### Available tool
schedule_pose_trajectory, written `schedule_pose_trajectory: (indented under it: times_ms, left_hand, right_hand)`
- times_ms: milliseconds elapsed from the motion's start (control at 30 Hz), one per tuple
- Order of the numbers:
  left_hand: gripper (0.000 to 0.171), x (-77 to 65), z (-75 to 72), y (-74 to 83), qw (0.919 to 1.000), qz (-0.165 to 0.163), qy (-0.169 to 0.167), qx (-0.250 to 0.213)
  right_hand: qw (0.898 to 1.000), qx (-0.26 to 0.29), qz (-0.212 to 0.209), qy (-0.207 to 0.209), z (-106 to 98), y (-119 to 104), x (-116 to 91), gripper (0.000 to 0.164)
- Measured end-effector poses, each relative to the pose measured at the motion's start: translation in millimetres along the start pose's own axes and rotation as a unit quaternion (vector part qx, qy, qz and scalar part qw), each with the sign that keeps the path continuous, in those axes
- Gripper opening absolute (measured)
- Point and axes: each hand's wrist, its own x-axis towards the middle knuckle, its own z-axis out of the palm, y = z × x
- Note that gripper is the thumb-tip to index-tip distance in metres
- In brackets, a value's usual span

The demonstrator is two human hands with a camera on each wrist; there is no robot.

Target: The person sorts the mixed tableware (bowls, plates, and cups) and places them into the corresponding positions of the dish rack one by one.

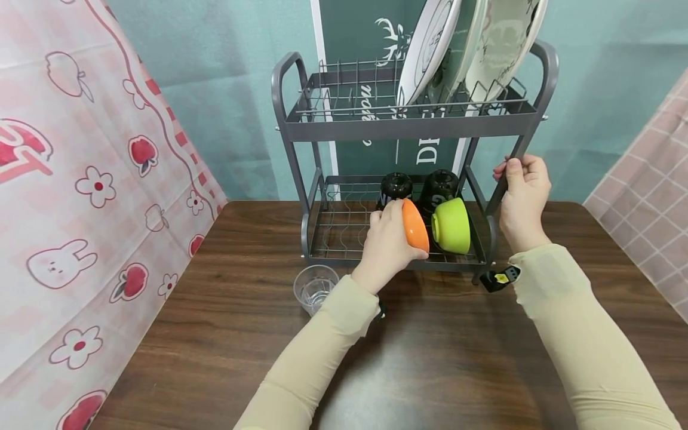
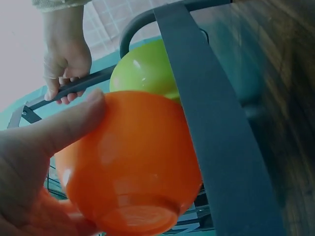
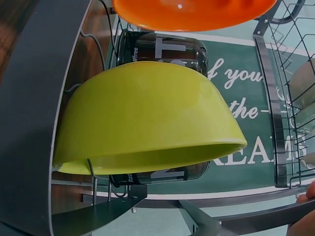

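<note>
My left hand [image 1: 388,243] grips an orange bowl [image 1: 415,227] tilted on its side at the front of the rack's lower tier; in the left wrist view the thumb lies along its wall. Just right of it, a green bowl [image 1: 452,227] stands on edge in the lower tier. With the thumb and curled fingers, my right hand [image 1: 524,197] holds the right upright of the grey two-tier dish rack [image 1: 414,128]. Behind the bowls, two black glasses [image 1: 396,186] stand on the lower tier. The right wrist view shows the green bowl [image 3: 147,118] close up.
Several plates [image 1: 430,51] stand on edge in the upper tier. A clear glass [image 1: 316,288] is on the wooden table [image 1: 215,346] in front of the rack, left of my left forearm. Patterned cloth [image 1: 97,188] hangs at the left, tiled-pattern cloth [image 1: 653,173] at the right.
</note>
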Motion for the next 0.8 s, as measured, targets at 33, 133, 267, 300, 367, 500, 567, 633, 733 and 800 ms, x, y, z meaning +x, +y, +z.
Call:
schedule_pose_trajectory:
  times_ms: [33, 133, 267, 300, 367, 500, 567, 633, 733, 800]
  left_hand:
    - [0.103, 1.7, 0.2, -0.1, 1.0000, 0.001, -0.008, 0.003]
    - [0.102, 6.8, 0.3, -0.4, 0.9994, -0.002, -0.031, 0.013]
    - [0.100, 14.1, 1.9, -0.5, 0.9982, -0.017, -0.052, 0.024]
    - [0.100, 16.0, 2.4, -0.3, 0.9977, -0.021, -0.056, 0.032]
    - [0.100, 19.3, 3.3, 1.2, 0.9962, -0.026, -0.064, 0.053]
    - [0.101, 25.0, 2.0, 5.4, 0.9911, -0.024, -0.080, 0.103]
    - [0.101, 28.3, 1.6, 7.2, 0.9889, -0.025, -0.089, 0.117]
    - [0.101, 31.8, 1.3, 8.4, 0.9868, -0.028, -0.098, 0.126]
    - [0.101, 37.5, 2.2, 8.7, 0.9845, -0.036, -0.114, 0.129]
    - [0.101, 41.1, 2.7, 8.4, 0.9829, -0.041, -0.125, 0.128]
  right_hand:
    - [1.000, 0.000, -0.001, 0.000, 0, 0, 0, 0.010]
    - [1.000, -0.001, -0.003, -0.001, 1, 0, 0, 0.009]
    - [1.000, -0.002, -0.001, 0.002, 1, -1, 0, 0.009]
    - [1.000, -0.001, -0.001, 0.003, 1, -1, 0, 0.009]
    - [1.000, 0.001, 0.000, 0.005, 1, -1, 0, 0.009]
    - [1.000, 0.006, -0.001, 0.006, 0, 0, 0, 0.008]
    - [1.000, 0.005, -0.002, 0.005, 0, 0, 1, 0.009]
    - [1.000, 0.003, -0.004, 0.003, -1, 1, 1, 0.009]
    - [1.000, 0.001, -0.005, 0.002, -1, 1, 2, 0.010]
    - [1.000, 0.000, -0.005, 0.000, -1, 1, 2, 0.010]
